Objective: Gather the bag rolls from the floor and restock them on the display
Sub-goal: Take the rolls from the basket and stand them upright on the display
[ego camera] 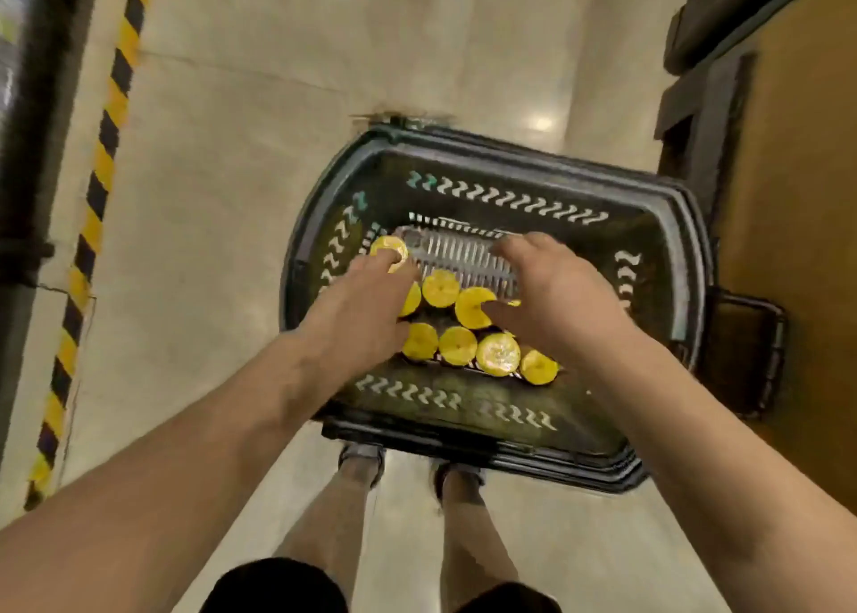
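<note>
From the head camera, a person stands over a black shopping basket (510,148) set on the pale tiled floor (232,195), with both bare arms reaching down into it.

The bag rolls (457,345) are all inside the basket, showing as round yellow ends. I count eight plainly:
- Four sit in a row along the basket's near wall.
- Three sit in a looser row just behind them. The leftmost of these is half hidden under the left hand.
- One lone roll (388,253) lies at the far left corner of the basket's bottom.

A yellow sliver by the right thumb may be a ninth. The far right part of the grid bottom (463,255) shows bare slats.

The left hand (366,306) stretches toward the far left corner, with its fingertips on the lone roll. Blur keeps me from telling whether it grips the roll or only touches it. The right hand (552,297) hangs over the middle of the basket with its fingers spread wide and holds nothing. Its thumb lies across the end of one roll in the middle row.

Two shoes (361,464) stand at the basket's near rim. One strip of yellow-and-black striped tape (99,162) runs along the floor's left edge. A brown wooden panel (797,195) rises beside the basket's right end.
</note>
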The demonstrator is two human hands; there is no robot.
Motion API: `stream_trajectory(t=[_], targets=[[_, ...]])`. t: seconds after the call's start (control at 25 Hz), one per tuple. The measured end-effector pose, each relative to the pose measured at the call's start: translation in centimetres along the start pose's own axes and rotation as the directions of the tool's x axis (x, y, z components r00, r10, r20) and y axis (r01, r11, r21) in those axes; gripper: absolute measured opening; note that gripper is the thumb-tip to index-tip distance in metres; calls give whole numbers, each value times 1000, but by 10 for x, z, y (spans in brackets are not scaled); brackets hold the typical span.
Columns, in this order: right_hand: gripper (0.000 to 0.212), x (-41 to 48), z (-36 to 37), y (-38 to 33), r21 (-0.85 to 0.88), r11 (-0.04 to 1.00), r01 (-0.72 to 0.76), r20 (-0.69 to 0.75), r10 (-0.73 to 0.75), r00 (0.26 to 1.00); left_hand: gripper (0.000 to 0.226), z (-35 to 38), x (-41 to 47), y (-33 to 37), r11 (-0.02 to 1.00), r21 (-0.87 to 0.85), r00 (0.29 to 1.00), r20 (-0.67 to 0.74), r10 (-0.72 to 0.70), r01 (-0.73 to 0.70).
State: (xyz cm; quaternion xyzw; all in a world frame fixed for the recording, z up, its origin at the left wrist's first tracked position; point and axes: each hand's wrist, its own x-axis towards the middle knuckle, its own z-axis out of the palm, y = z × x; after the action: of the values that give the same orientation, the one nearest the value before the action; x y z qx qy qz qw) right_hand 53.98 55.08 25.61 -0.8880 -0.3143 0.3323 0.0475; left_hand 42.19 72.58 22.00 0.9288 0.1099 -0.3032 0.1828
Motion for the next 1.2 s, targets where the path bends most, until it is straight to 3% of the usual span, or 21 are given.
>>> stream_trajectory(t=[0.2,0.36,0.48,0.64,0.84,1.0,1.12,1.2], targets=[[77,71,138,24,4,1000,-18,21,18,1000,59,96,62,-30,998,0,997,30,-67,67],[81,114,192,22,-72,997,18,20,-17,1000,62,126,80,-47,993,28,993,23,-112,111],[85,144,218,22,-138,990,-13,104,27,994,62,138,85,-55,994,13,994,15,-109,109],[86,160,232,27,-134,990,-46,157,67,985,71,147,100,-49,989,51,991,-10,-137,137],[78,144,213,38,-40,999,-31,-2,31,1000,73,162,129,-36,957,290,999,1,-36,34],[79,130,193,46,55,998,-39,-133,46,990,69,171,143,-36,885,464,997,53,-62,31],[78,122,182,58,71,996,-49,-178,61,982,65,171,150,-37,847,532,997,63,-42,2],[79,114,174,67,98,995,-35,-193,53,980,72,166,145,-42,879,478,996,70,-47,8]])
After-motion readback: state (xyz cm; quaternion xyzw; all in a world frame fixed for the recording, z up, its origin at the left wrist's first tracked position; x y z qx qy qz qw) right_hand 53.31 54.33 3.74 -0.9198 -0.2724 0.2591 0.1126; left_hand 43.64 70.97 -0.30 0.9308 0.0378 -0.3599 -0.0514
